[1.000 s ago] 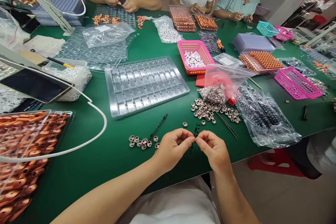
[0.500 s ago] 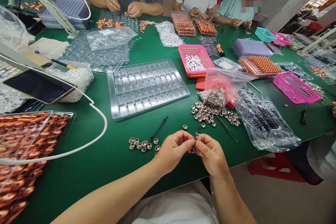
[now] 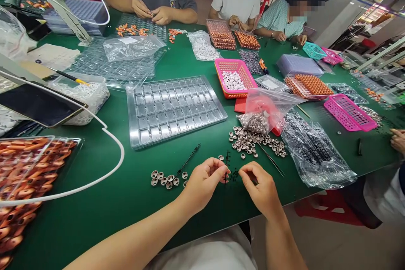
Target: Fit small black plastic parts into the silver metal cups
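Observation:
My left hand (image 3: 202, 183) pinches a thin black plastic strip (image 3: 226, 161) that stands upright above the green table (image 3: 133, 185). My right hand (image 3: 261, 190) is a few centimetres to its right, thumb and forefinger pinched together; anything between them is too small to see. A short row of metal rings (image 3: 166, 179) lies just left of my left hand. A second black strip (image 3: 189, 159) lies on the table beyond them. A loose pile of metal rings (image 3: 253, 140) and tweezers (image 3: 271, 159) lie beyond my right hand.
A clear compartment tray (image 3: 174, 107) sits at mid-table, with a bag of rings (image 3: 264, 109), a bag of black parts (image 3: 313, 147) and a pink basket (image 3: 236, 76) to its right. A phone (image 3: 38, 103), a white cable (image 3: 104, 130) and a tray of orange parts (image 3: 28, 168) are on the left. Three people work at the far side.
My hands were together on the black strip; now my right hand has pulled away to the right and the strip stays in my left hand.

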The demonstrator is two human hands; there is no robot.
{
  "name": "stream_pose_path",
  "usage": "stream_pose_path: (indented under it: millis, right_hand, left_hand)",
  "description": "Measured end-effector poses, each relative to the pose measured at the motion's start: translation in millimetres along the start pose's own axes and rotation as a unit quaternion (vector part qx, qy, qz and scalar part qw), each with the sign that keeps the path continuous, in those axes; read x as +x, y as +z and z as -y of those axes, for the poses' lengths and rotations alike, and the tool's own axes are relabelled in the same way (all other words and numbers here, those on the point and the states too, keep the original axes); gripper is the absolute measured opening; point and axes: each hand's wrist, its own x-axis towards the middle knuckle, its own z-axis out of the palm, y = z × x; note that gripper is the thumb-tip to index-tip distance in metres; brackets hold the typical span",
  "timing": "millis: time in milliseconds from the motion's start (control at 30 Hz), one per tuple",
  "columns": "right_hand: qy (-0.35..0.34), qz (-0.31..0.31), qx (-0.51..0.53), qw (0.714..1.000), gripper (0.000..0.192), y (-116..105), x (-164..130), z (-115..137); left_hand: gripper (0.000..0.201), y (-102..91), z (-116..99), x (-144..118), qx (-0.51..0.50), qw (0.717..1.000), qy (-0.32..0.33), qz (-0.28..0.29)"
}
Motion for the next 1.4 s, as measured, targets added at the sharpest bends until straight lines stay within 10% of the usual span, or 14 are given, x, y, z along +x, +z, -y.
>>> stream_pose_path:
  millis: [300, 833, 1400]
  right_hand:
    - [-0.035, 0.069, -0.15, 0.986, 0.015, 3, -2, -13]
    - [0.139, -0.002, 0.237, 0.961, 0.022, 19, 1, 6]
    - [0.152, -0.008, 0.26, 0.954, 0.024, 26, -1, 4]
  left_hand:
    - [0.02, -0.6, 3, 4, 0.007, 1.0, -0.026, -0.01]
    - [0.015, 1.3, 8, -2, 0.204, 0.976, 0.066, -0.027]
    - [0.02, 1.3, 1, -5, 0.141, 0.989, 0.049, 0.0]
